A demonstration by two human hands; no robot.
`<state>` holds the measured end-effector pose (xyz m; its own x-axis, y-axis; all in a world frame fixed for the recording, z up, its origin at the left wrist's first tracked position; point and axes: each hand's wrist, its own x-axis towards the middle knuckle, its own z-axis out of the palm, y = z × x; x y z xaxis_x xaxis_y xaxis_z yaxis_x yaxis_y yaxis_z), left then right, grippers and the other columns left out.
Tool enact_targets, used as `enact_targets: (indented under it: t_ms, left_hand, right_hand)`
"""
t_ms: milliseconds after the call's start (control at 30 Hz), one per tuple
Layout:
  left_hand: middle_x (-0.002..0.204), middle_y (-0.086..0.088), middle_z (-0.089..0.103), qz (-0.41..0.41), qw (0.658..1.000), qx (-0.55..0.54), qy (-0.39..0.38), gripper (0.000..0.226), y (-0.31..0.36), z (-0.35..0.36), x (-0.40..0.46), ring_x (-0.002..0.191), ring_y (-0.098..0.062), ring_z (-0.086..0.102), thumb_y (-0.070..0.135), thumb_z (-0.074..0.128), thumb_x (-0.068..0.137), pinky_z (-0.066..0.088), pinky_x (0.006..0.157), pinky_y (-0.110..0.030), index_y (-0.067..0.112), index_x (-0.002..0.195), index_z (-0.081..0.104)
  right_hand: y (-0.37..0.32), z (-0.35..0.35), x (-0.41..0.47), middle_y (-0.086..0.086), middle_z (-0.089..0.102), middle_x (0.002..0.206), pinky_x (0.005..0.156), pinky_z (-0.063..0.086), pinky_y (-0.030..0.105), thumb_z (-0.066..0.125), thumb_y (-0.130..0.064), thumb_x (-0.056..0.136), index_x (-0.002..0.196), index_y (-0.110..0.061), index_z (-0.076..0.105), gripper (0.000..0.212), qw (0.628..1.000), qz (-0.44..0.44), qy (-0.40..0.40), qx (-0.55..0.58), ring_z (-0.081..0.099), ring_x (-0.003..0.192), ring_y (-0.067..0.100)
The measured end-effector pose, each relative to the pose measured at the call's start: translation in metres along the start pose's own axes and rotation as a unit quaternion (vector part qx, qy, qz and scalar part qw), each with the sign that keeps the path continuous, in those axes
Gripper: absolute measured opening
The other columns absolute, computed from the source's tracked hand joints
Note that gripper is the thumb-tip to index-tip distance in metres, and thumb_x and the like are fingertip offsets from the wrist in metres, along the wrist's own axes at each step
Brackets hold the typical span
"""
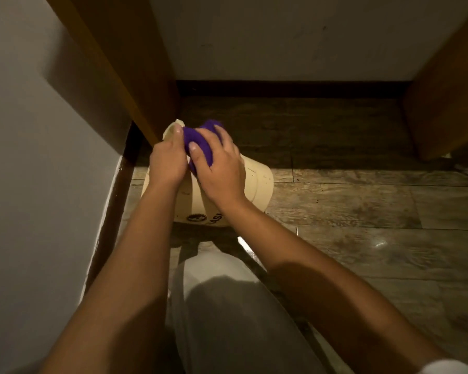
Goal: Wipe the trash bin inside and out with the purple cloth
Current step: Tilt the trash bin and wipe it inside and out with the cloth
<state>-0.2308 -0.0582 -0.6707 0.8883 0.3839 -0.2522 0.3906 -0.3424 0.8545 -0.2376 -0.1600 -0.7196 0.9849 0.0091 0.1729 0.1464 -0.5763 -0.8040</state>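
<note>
Head view: cream trash bin (257, 182) tipped on the wooden floor (362, 206), beside a wooden panel (125, 76). Left hand (166, 163) gripping the bin's far end, thumb on top. Right hand (219, 171) closed around the bunched purple cloth (197, 144), pressed against the bin between both hands.

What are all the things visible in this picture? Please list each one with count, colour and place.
trash bin: one, beige, tipped on the floor, centre
purple cloth: one, purple, bunched on the bin's far end
floor: one, worn wood planks, under the bin
wooden panels: two, brown, left and right
wall: one, pale, behind
trousers: one pair, light, bottom centre
left hand: one, holds the bin's far end
right hand: one, grips the cloth
</note>
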Motion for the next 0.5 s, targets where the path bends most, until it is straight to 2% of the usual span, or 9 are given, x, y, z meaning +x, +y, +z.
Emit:
enact_targets:
  t_ms: [67,133,233,367,433,500]
  left_hand:
    - [0.08,0.002,0.065,0.016,1.0,0.013,0.005,0.058,-0.009,-0.003,-0.001,0.072,-0.01,0.06,0.062,0.038,0.101,0.043,0.065,-0.03,0.014,0.095,0.07]
    - [0.076,0.004,0.059,0.022,0.999,0.022,0.018,0.048,-0.02,-0.008,0.001,0.068,-0.008,0.055,0.056,0.043,0.102,0.039,0.06,-0.027,0.016,0.09,0.066]
    - [0.079,0.003,0.058,0.038,0.998,0.046,0.02,0.044,-0.026,-0.011,0.0,0.072,-0.01,0.054,0.051,0.042,0.104,0.036,0.059,-0.028,0.016,0.094,0.066]
    - [0.089,0.0,0.061,0.054,0.996,0.077,0.007,0.047,-0.021,-0.002,-0.009,0.083,-0.014,0.057,0.052,0.039,0.104,0.039,0.066,-0.03,0.015,0.101,0.068]
    - [0.087,0.006,0.059,0.057,0.996,0.075,-0.004,0.04,-0.015,0.0,-0.015,0.082,-0.009,0.054,0.052,0.037,0.105,0.038,0.066,-0.028,0.021,0.098,0.062]
    - [0.087,0.011,0.057,0.057,0.995,0.072,-0.03,0.036,-0.008,0.004,-0.018,0.082,-0.006,0.053,0.053,0.033,0.106,0.038,0.067,-0.027,0.028,0.096,0.057]
  right_hand:
    - [0.021,0.008,-0.003,0.005,0.052,0.149,0.107,0.041,0.049,0.047,-0.051,0.1,0.136,-0.033,0.057,0.042,0.997,0.0,0.051,-0.06,0.051,0.132,0.028]
    - [0.046,0.005,-0.002,0.004,0.056,0.142,0.104,0.045,0.05,0.049,-0.05,0.097,0.127,-0.034,0.06,0.037,0.991,0.055,0.075,-0.095,0.057,0.123,0.028]
    - [0.09,-0.014,-0.003,0.002,0.056,0.139,0.095,0.053,0.048,0.047,-0.051,0.096,0.123,-0.034,0.063,0.035,0.978,0.169,0.076,-0.099,0.059,0.113,0.026]
    - [0.128,-0.043,-0.005,0.004,0.062,0.127,0.093,0.052,0.041,0.052,-0.042,0.102,0.129,-0.025,0.063,0.033,0.952,0.297,0.066,-0.031,0.062,0.11,0.025]
    - [0.114,-0.043,-0.004,0.002,0.063,0.128,0.093,0.051,0.037,0.055,-0.037,0.103,0.129,-0.023,0.064,0.031,0.955,0.286,0.078,0.0,0.061,0.11,0.02]
    - [0.078,-0.034,-0.004,-0.002,0.06,0.136,0.094,0.049,0.032,0.057,-0.034,0.103,0.132,-0.021,0.064,0.032,0.972,0.216,0.087,0.03,0.057,0.109,0.011]
